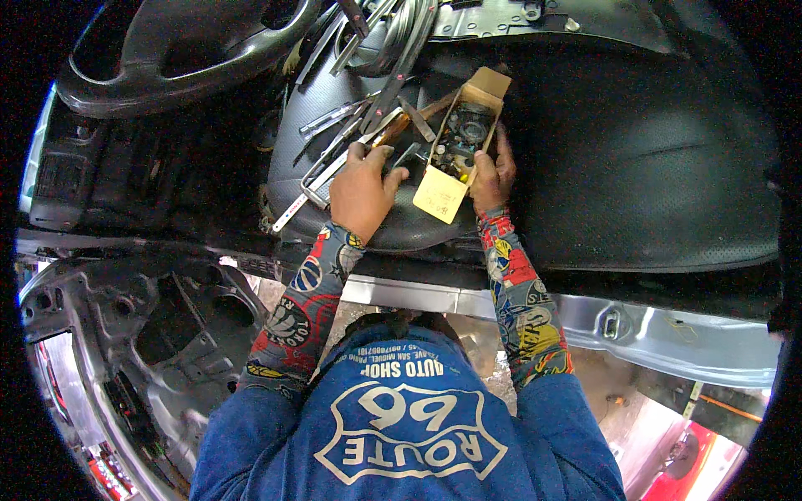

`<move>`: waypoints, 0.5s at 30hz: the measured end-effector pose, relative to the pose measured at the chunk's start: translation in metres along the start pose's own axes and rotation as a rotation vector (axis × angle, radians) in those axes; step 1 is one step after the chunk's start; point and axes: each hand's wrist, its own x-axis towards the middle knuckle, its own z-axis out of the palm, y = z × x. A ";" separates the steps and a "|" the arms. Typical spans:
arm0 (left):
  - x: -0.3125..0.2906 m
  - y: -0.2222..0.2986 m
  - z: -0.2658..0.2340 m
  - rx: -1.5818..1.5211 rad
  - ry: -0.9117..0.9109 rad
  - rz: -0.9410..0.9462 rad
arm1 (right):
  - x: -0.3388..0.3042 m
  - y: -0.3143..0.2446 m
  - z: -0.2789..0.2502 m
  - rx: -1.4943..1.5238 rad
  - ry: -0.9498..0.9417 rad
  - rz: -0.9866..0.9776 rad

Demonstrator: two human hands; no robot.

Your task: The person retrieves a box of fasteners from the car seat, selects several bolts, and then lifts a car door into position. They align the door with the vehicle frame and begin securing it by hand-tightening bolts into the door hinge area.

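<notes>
My right hand (493,174) grips the near right side of a small open cardboard box (443,194), thumb at its rim and fingers along the outer wall. Inside lie a round black part (473,127) and several small loose pieces. The box's end flaps are folded out. My left hand (361,194) is over a pile of hand tools, thumb apart from the bent fingers, with nothing visible held. Just beyond its fingertips is an amber-brown tool handle (393,129). Beside it are a hacksaw-like metal frame (313,182) and a hammer-like tool (417,119).
Everything rests on a black perforated car seat (635,175). Black trim strips (401,71) lie on its far left part. A steering wheel (184,67) is at the upper left. An open door (142,334) and a silver door sill (652,334) flank me.
</notes>
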 end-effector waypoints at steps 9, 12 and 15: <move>0.060 0.041 0.030 -0.007 -0.238 0.582 | -0.006 0.002 -0.010 -0.252 -0.073 -0.237; 0.081 0.053 0.046 0.267 -0.395 0.610 | -0.003 0.016 -0.012 -0.161 -0.077 -0.252; 0.087 0.063 0.063 0.318 -0.447 0.686 | -0.002 0.025 -0.011 -0.096 -0.072 -0.258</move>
